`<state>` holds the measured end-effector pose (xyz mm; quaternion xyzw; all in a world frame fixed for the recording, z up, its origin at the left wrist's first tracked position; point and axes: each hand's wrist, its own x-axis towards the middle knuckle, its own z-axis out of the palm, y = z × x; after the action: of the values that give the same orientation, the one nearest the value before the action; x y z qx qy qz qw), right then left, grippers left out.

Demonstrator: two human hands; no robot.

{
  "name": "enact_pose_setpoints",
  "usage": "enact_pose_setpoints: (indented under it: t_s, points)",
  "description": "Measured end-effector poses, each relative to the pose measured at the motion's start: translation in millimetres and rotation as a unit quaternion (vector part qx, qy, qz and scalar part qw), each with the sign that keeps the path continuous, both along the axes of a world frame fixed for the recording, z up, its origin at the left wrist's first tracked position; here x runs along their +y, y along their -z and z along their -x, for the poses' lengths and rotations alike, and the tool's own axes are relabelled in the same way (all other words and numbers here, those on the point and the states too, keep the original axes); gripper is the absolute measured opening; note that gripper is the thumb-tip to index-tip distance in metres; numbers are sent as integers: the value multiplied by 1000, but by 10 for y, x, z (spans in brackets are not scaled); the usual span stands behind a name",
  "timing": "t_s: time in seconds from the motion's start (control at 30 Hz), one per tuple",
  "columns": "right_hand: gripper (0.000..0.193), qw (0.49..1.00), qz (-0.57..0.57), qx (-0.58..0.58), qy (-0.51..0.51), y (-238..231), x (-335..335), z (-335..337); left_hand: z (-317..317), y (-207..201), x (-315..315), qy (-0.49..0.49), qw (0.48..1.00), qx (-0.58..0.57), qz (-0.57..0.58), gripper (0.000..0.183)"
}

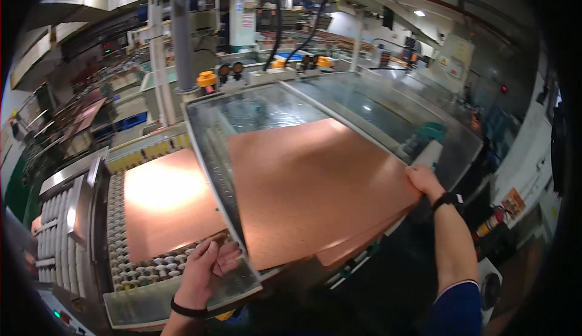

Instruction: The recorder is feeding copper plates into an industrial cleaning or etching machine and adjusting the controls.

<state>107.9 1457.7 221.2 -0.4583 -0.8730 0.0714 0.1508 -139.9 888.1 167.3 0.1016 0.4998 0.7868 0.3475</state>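
My right hand (424,181) grips the right corner of a large copper sheet (315,184), fingers closed on its edge. The sheet lies tilted over a clear-topped tank (260,105). Part of another copper sheet (357,242) shows under its near edge. My left hand (203,269) is at the near side of the roller conveyor, palm partly up, fingers loosely bent and apart, with nothing seen in it. Just beyond it, a second copper sheet (167,205) lies flat on the rollers (157,267), reflecting bright light.
More grey rollers (54,233) run at the left under a metal guard. Yellow caps (207,79) and round gauges (230,70) stand behind the tank. A green handle-like part (430,131) sits at right. A fire extinguisher (490,222) stands against the right side.
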Motion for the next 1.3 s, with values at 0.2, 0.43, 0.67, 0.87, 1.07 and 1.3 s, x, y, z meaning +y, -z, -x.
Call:
enact_pose_setpoints:
  t_s: [0.2,0.43,0.67,0.87,1.07,1.3]
  points:
    - [55,999,41,-10,1,-115,-205,111,-542,-270,431,-5,982,-162,-94,20]
    - [50,999,-10,20,-35,83,145,-170,-572,-184,449,29,990,-122,-64,16]
    - [48,998,-34,43,-41,48,108,57,-582,-123,199,-1,989,-125,-81,17]
    - [39,993,-63,-62,-78,62,28,-244,-649,-215,203,1,988,-151,-38,25]
    - [37,927,-144,329,109,72,-518,303,-614,-59,-200,-22,996,-72,-39,8]
    - [21,869,106,460,149,2731,-1513,-1354,-936,336,-171,153,952,136,229,29]
